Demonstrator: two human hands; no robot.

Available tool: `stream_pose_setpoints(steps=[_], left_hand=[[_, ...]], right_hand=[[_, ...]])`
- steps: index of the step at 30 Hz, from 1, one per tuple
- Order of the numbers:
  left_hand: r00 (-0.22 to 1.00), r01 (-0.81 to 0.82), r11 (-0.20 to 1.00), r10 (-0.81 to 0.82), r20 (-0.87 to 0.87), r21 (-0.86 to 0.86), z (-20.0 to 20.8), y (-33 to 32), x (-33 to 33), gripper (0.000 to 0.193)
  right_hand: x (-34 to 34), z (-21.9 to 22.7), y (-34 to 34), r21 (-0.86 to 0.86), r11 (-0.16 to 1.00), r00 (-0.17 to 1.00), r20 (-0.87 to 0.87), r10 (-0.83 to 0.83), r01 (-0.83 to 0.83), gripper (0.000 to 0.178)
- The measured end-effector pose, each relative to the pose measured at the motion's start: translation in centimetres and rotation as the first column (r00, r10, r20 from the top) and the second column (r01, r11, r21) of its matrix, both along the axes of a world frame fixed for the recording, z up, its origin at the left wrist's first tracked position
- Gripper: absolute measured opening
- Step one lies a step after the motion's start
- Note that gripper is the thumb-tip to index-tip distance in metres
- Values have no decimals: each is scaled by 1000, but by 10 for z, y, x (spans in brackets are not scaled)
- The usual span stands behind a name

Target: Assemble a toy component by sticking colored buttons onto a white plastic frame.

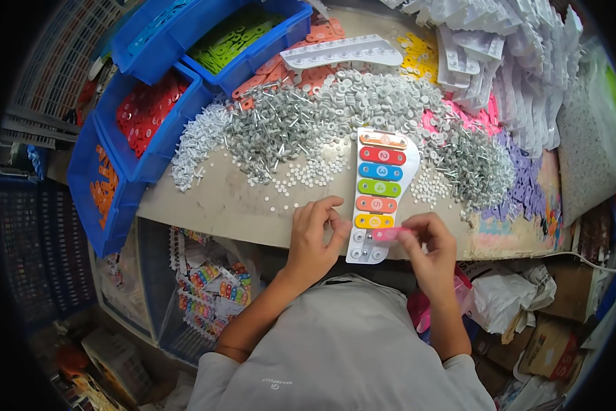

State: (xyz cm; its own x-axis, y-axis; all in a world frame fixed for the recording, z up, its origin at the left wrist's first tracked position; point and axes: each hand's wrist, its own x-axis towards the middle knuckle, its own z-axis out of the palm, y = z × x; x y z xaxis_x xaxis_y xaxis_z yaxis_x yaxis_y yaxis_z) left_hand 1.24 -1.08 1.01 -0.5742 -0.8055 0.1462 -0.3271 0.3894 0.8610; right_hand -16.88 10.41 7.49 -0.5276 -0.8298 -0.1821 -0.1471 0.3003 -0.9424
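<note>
A white toy xylophone base [399, 175] lies upright before me at the table's near edge, its lower end jutting past it. Several coloured bars sit across it: orange, red, blue, green [379, 188], salmon and, lowest, yellow [374, 221]. Below the yellow one, a pink bar [387, 234] lies over the base, its right end pinched between thumb and fingers of my right hand [428, 246]. Bare white round posts show at the base's bottom end. My left hand [316, 229] is beside the base's left edge, fingers curved and apart, thumb tip at the edge.
Behind the base spread heaps of grey-headed pins [273, 120], white washers [383, 96] and small white discs [315, 171]. Blue bins [202, 96] of coloured bars stand left. Stacked white bases [513, 75] and purple bars [520, 179] lie right. A crate [160, 294] holds colourful assembled pieces below left.
</note>
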Motion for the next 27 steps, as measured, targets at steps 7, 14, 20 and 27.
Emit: stream_pose_setpoints(steps=[7,14,20,27], left_hand=[[998,46,997,-43,37,-69,-2,12,-5,45],[997,56,997,-54,55,-45,0,9,-9,50],[996,82,997,-81,-19,10,-10,13,-15,50],[993,-40,994,51,-111,102,-26,16,15,35]], right_hand=[[28,-21,3,41,998,995,88,-56,52,12],[14,-30,3,15,998,876,-478,67,-68,15],[4,-30,14,106,994,988,-150,20,-4,19],[-121,-23,56,-172,847,491,-750,-443,503,11]])
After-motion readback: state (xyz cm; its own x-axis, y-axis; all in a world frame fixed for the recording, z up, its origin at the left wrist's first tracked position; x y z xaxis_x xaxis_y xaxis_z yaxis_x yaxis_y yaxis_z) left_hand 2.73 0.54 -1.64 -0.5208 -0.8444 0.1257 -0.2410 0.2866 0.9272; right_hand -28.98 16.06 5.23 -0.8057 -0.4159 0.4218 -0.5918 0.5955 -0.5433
